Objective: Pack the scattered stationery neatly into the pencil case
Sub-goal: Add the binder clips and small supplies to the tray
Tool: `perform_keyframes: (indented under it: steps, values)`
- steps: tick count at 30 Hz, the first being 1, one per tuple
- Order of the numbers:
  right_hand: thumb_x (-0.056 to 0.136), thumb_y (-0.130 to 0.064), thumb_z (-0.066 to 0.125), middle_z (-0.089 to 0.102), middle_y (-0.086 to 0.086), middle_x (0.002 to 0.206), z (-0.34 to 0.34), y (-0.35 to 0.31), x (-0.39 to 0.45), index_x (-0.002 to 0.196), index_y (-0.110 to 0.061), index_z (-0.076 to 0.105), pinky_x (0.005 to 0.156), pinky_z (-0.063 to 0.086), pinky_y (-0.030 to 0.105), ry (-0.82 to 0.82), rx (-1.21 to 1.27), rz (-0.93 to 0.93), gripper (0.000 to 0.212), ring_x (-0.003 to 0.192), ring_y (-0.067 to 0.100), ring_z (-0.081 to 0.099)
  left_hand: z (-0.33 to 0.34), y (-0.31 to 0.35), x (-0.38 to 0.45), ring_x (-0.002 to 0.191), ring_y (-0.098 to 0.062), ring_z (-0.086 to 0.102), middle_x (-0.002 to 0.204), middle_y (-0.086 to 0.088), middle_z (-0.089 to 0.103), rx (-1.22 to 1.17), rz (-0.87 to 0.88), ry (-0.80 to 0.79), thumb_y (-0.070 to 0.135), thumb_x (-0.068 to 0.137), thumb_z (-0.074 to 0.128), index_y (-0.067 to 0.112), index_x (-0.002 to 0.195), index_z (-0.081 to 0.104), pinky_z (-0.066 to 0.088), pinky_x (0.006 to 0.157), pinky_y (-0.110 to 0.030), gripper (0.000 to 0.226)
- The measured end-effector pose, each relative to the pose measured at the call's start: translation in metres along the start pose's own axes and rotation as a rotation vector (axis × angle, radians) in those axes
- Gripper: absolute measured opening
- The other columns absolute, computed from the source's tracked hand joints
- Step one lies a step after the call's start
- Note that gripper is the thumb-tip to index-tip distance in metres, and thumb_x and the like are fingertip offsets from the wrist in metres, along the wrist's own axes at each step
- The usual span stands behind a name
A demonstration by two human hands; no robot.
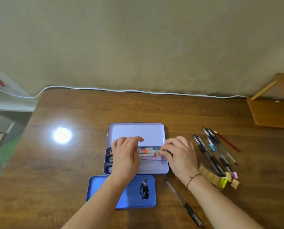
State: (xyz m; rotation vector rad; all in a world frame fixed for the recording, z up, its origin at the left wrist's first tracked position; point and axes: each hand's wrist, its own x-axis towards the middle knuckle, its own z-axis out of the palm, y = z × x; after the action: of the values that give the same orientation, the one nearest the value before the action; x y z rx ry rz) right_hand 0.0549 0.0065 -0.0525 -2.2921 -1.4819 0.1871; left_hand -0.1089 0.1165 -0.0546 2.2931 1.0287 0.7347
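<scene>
A lilac tin pencil case lies open mid-table, its lid raised behind it. Inside lie white highlighters with pink and orange bands, a clear ruler, and black scissors handles at the left end. My left hand rests palm down over the case's left half, fingers on the highlighters' ends. My right hand is at the right end, its fingertips pinching a small yellow-green item whose kind I cannot tell. Several black pens lie to the right.
A blue tray with a figure picture lies in front of the case. A single pen lies at the near right. A red pencil, erasers and sticky notes sit at the right. A white cable runs along the table's far edge.
</scene>
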Motion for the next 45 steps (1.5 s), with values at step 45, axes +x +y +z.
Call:
perform_keyframes:
  steps: [45]
  values:
    - [0.084,-0.018,0.069,0.066,-0.009,0.079,-0.042,-0.032,-0.046,0.103,-0.044,0.056,0.069,0.056,0.027,-0.203,0.583,0.407,0.034,0.074,0.006,0.064,-0.013,0.023,-0.014,0.107,-0.009,0.055,0.114,0.008,0.066,-0.198,0.078,-0.331,0.041,0.092,0.054,0.022,0.118,0.064,0.041,0.095,-0.022,0.034]
